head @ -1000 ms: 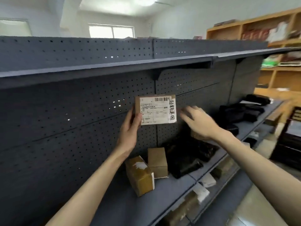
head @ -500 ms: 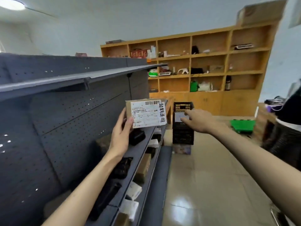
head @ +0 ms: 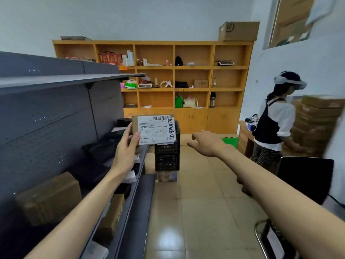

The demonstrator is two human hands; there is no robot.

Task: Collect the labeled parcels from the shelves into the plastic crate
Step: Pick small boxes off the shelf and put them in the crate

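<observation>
My left hand (head: pixel 125 148) holds a small cardboard parcel (head: pixel 154 129) upright, thumb on its front, white shipping label with a barcode facing me. Behind and below the parcel stands a black plastic crate (head: pixel 167 156) on the floor at the far end of the grey shelves (head: pixel 56 116), partly hidden by the parcel. My right hand (head: pixel 207 142) is stretched forward in the air to the right of the parcel, fingers loose, holding nothing. More brown boxes (head: pixel 48 199) and black bags (head: pixel 104 146) lie on the shelves at my left.
A tiled aisle (head: pixel 196 202) runs ahead to a wooden wall cabinet (head: pixel 155 79). A person (head: pixel 274 124) stands at the right beside stacked cartons (head: pixel 317 120). A black chair (head: pixel 306 176) and a metal stool (head: pixel 274 238) sit at right. A green bin (head: pixel 230 142) lies beyond.
My view has swung right from the shelf face to the aisle and the crate. The parcel stays in my left hand; my right hand has come off the shelf and hangs free.
</observation>
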